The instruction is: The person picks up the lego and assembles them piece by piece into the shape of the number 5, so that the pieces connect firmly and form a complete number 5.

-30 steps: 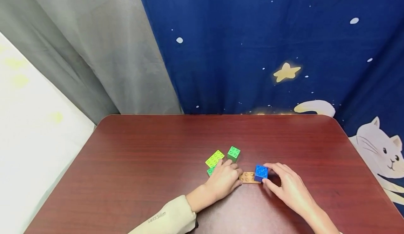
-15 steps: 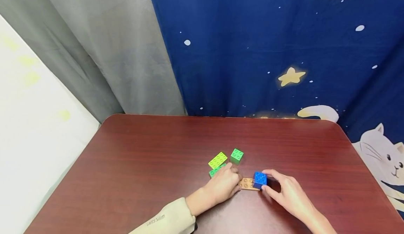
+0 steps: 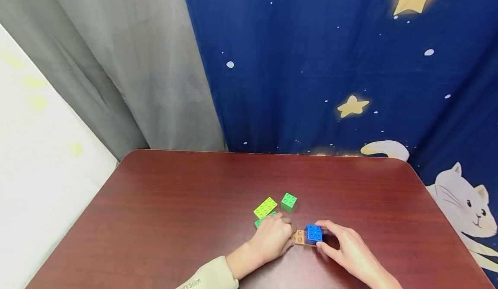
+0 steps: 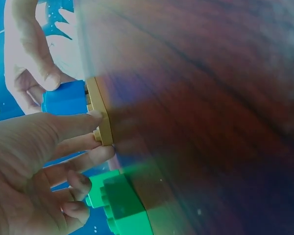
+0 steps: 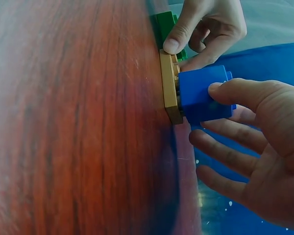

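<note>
Blue starry curtain (image 3: 280, 77) is hanging behind a glossy wood-grain table (image 3: 175, 211), and in the head view the tan plate (image 3: 298, 237) is running left to right between both hands, left hand (image 3: 271, 238) pinching its left end, right hand (image 3: 348, 250) pinching a square blue block (image 3: 314, 233) over its right. At the left wrist, the thumb (image 4: 94, 116) is pressing flat plastic; at the right wrist, smooth block walls are meeting studs, full seating unclear.
</note>
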Demonstrator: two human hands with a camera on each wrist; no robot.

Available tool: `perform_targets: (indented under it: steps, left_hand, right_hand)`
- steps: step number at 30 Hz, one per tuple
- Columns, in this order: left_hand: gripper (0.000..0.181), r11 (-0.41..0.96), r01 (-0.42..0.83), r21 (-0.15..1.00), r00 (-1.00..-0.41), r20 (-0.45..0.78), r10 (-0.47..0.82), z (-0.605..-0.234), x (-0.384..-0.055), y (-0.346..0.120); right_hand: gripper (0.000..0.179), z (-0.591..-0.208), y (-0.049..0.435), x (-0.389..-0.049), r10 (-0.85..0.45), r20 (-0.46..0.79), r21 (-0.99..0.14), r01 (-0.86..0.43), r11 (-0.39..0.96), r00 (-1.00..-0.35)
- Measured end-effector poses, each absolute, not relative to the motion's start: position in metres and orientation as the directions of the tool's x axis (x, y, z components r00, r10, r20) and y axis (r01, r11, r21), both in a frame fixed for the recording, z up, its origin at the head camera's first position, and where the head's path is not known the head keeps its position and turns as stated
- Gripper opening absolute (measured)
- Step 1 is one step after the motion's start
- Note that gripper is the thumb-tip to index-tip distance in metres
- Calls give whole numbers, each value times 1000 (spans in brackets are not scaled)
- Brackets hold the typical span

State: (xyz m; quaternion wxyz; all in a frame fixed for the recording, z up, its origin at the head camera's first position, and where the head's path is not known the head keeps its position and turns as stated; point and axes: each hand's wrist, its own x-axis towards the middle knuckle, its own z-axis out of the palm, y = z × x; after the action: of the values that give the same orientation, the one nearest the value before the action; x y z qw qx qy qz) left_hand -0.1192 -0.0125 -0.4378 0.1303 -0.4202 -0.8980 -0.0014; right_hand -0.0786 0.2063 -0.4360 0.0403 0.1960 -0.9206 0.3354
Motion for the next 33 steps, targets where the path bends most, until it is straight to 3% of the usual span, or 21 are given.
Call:
perform_targets:
  steps: [14,18,23,26,33]
  left_hand:
    - [15,642,766,28,-632,213,745,-437,-124,-15]
    - [27,656,752,56,-655,168,737,-433,-125,-11]
    - [46,629,732,263,-676,160,720,-423,-125,-4]
    - [39,605,705,370,-688,149,711,-418,-126,-8]
    - [35,556,704,441,-677,183,713,-424,-128,-2]
  right_hand:
    - [40,-443,204,-81,-301,339,-549,-447,706,-891]
    - [40,-445,203,-80,-287,342,-557,-439,705,-895]
    - [42,-447,202,-80,-286,399,-531,-474,702,-871]
    - [42,-449,196,-81,-298,392,-542,-480,689,-870]
    - [39,-446,204,-79,-298,329,-602,-442,665,-896]
